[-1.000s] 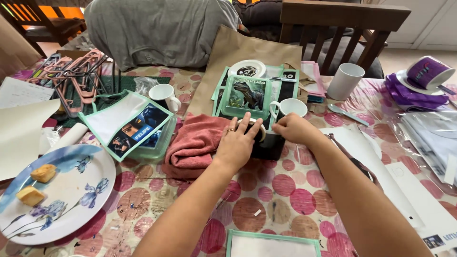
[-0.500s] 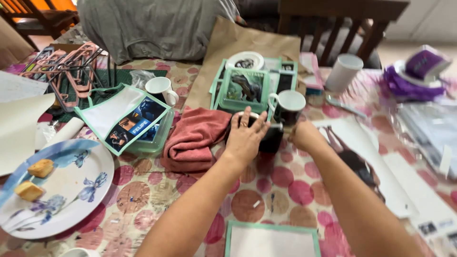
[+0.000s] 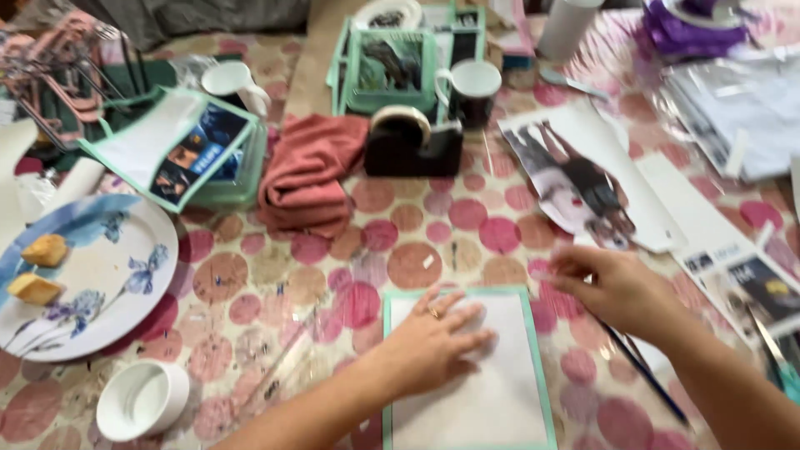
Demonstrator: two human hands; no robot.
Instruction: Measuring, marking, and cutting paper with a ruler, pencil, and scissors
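Cluttered table (image 3: 433,242) under a pink-dotted cloth, soft even light, perhaps daylight; nothing beyond clearly visible.

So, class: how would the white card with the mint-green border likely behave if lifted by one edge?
The card lies flat under the left hand, so it is probably thin and light. It may bend if lifted by an edge. On the smooth tablecloth it might slide when pushed.

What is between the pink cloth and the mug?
In the head view, a black tape dispenser sits between the pink cloth and the mug.
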